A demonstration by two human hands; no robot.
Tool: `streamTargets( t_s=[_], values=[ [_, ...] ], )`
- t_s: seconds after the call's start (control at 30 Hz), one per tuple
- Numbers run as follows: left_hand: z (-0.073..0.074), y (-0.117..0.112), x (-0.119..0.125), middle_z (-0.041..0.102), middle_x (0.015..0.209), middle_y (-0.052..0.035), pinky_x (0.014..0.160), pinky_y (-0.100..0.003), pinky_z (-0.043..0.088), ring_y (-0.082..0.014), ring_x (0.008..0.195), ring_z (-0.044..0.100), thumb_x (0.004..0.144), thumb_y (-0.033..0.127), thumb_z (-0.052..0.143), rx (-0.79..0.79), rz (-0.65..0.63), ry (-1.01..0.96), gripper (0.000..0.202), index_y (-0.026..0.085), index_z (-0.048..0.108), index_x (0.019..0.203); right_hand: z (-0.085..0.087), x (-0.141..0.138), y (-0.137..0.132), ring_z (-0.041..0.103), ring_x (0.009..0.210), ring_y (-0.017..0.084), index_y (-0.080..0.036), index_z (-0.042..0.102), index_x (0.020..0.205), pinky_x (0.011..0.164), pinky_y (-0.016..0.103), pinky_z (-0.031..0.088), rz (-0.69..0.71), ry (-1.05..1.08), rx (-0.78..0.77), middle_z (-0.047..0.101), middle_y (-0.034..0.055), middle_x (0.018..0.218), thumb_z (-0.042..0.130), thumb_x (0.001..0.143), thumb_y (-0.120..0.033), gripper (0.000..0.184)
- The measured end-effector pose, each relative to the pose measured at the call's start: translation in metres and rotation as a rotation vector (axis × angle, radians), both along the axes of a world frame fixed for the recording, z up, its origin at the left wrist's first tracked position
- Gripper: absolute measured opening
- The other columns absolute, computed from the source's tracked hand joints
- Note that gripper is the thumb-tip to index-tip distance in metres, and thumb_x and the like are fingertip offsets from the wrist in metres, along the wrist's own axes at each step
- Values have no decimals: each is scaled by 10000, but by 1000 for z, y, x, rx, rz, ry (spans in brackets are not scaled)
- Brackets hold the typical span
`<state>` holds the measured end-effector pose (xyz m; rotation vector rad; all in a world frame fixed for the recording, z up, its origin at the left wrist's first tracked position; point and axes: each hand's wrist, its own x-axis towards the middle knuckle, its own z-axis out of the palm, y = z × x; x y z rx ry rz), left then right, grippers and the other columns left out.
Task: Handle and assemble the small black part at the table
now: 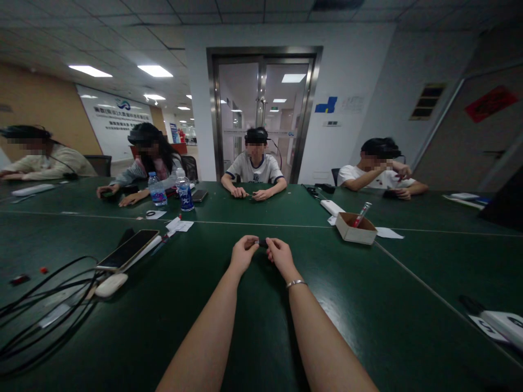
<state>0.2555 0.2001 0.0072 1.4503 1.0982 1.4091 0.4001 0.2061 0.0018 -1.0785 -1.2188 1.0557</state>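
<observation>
Both the left hand [244,253] and the right hand [281,255] are held out at the middle of the view, fingertips facing each other, thumb and fingers of each pinched together on one small dark piece [262,244]. The left fingers clamp its pale end and the right fingers clamp the opposite, dark end, so the piece bridges the gap between the hands. It is short and narrow, roughly level, black along the middle with a light tip; the fingers cover much of it, and its finer detail is too small to make out. It is straight in front of the person, over the green tabletop [261,326]; whether it touches the surface I cannot tell. A silver bracelet [296,283] circles the right wrist.

Well to the left, a phone [129,249] lies with a white rounded object [111,285] just beside it and loops of black cable [41,291] spread around. Farther off stand two plastic bottles [157,190]. To the right, a shallow open box [355,235] holds a red and silver tube [362,215] that sticks out above the rim; a white paper [389,233] lies beside it. Straight across sits another person [255,171] in a pale shirt.
</observation>
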Motion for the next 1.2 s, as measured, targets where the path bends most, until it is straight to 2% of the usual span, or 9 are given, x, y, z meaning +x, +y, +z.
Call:
streamTargets(
  t_s=[0.1, 0.27, 0.47, 0.6, 0.7, 0.9, 1.1, 1.2],
  values=[
    [-1, 1, 1, 681, 960, -78, 902, -356, 491, -179, 905, 643, 751, 94, 631, 7, -10, -5, 178, 151, 650, 919, 3, 2, 0, 459, 382, 87, -110, 637, 832, 347, 176, 336, 13, -10, -21, 527, -26, 497, 670, 675, -586, 503],
    [-7, 4, 2, 691, 897, -82, 852, -335, 500, -183, 856, 648, 762, 194, 645, 9, 22, -32, 146, 143, 655, 899, 7, 4, -3, 524, 439, 108, -103, 643, 931, 372, 183, 386, 77, 42, -6, 579, -4, 560, 703, 660, -538, 516],
    [-14, 8, 0, 662, 777, -39, 737, -280, 489, -162, 738, 624, 799, 366, 616, 29, 36, 41, 239, 170, 641, 934, 6, 7, -1, 560, 499, 112, -124, 665, 984, 420, 189, 438, 128, 104, 1, 603, 0, 617, 726, 672, -443, 450],
    [-12, 10, 1, 667, 802, -44, 700, -269, 486, -164, 735, 622, 824, 416, 565, 31, 45, 57, 262, 174, 642, 892, 5, 9, 2, 568, 497, 109, -128, 669, 968, 423, 188, 458, 152, 138, -25, 618, 11, 638, 739, 677, -373, 387],
    [-8, 11, 4, 679, 842, -55, 705, -275, 489, -174, 755, 628, 840, 405, 524, 12, 43, 61, 273, 177, 664, 895, 5, 10, 4, 570, 488, 107, -137, 663, 949, 424, 192, 483, 123, 171, -60, 622, 11, 646, 729, 705, -305, 304],
    [-6, 14, 4, 679, 836, -66, 708, -268, 478, -178, 774, 628, 802, 329, 564, -8, 23, 48, 231, 160, 668, 919, 8, 9, 5, 581, 499, 105, -141, 658, 920, 426, 192, 516, 86, 216, -118, 649, 33, 714, 697, 737, -198, 196],
    [-10, 14, 3, 646, 678, -46, 599, -261, 436, -171, 631, 585, 848, 480, 496, -48, 110, 228, 348, 182, 667, 789, 10, 9, 2, 587, 510, 104, -148, 669, 929, 436, 181, 520, 100, 217, -108, 634, 18, 690, 678, 739, -159, 191],
    [-10, 14, 4, 675, 835, -61, 623, -263, 456, -168, 685, 606, 871, 431, 476, -53, 129, 197, 309, 193, 670, 903, 10, 9, 3, 587, 503, 105, -147, 665, 929, 427, 180, 517, 84, 215, -116, 625, 14, 676, 669, 742, -152, 187]
  ],
)
